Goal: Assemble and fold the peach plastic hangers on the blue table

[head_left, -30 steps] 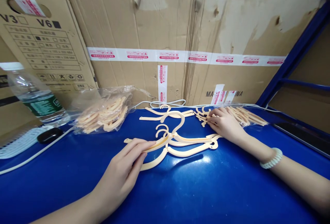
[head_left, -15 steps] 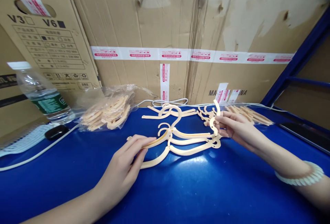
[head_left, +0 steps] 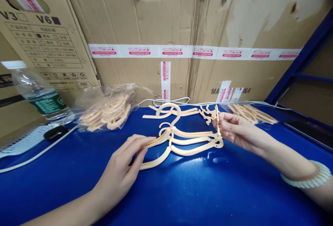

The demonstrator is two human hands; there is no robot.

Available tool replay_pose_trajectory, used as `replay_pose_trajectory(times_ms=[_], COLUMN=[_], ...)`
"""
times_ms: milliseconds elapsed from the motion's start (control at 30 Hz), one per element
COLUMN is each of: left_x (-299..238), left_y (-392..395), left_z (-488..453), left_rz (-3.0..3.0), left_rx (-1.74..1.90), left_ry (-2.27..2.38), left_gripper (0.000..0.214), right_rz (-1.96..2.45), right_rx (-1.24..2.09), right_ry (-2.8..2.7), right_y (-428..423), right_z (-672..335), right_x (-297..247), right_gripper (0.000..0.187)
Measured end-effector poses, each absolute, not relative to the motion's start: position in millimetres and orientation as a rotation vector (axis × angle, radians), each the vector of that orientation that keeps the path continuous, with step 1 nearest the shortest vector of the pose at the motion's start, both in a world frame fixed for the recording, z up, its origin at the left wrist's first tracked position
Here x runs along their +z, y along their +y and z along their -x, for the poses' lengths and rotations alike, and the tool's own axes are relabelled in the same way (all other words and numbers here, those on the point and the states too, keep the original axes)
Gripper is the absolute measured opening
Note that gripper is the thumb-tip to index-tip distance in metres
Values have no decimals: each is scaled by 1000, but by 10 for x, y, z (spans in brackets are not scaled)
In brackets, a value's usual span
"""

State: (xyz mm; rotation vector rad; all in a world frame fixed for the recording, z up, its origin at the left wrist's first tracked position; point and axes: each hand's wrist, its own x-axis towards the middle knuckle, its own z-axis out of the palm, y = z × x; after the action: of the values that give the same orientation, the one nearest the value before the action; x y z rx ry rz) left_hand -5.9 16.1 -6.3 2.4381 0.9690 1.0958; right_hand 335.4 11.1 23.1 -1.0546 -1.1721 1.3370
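Note:
My left hand (head_left: 130, 158) is closed on the left arm of a cream plastic clothes hanger (head_left: 179, 112), whose large hook points up and away. Other hanger frames (head_left: 192, 149) lie beneath and in front of it, their right ends close together. In my right hand (head_left: 235, 130) a small curved cream hanger piece (head_left: 218, 120) is pinched between thumb and fingers. It is turned edge-on, just at the right end of the hangers. Whether it touches the held hanger I cannot tell. Behind it lies a pile of small curved pieces (head_left: 206, 113).
A plastic bag of cream parts (head_left: 109, 111) lies at left, near a water bottle (head_left: 43, 94) and a black oval object (head_left: 55, 133). Long strips (head_left: 252, 112) in a bag and a dark phone-like slab (head_left: 309, 134) are at right. Cardboard (head_left: 145, 17) stands behind the blue table (head_left: 182, 198).
My right hand has turned the small curved piece from broadside to edge-on. My left hand keeps its hold on the hanger. The whole view has shifted slightly.

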Motion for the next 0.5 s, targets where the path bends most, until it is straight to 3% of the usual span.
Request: replay_pose_trajectory(times_ms=[200, 500], left_x=[-51, -58], left_y=[158, 150], left_z=[64, 67], left_rz=[-2430, -2408], left_rx=[1100, 1110], left_ry=[974, 972], left_gripper=[28, 28], right_rz=[1044, 1022], right_rx=[1328, 1562], right_ry=[-1115, -1170], right_y=[124, 129], right_z=[-3365, -3381], right_x=[198, 156], right_gripper=[48, 26])
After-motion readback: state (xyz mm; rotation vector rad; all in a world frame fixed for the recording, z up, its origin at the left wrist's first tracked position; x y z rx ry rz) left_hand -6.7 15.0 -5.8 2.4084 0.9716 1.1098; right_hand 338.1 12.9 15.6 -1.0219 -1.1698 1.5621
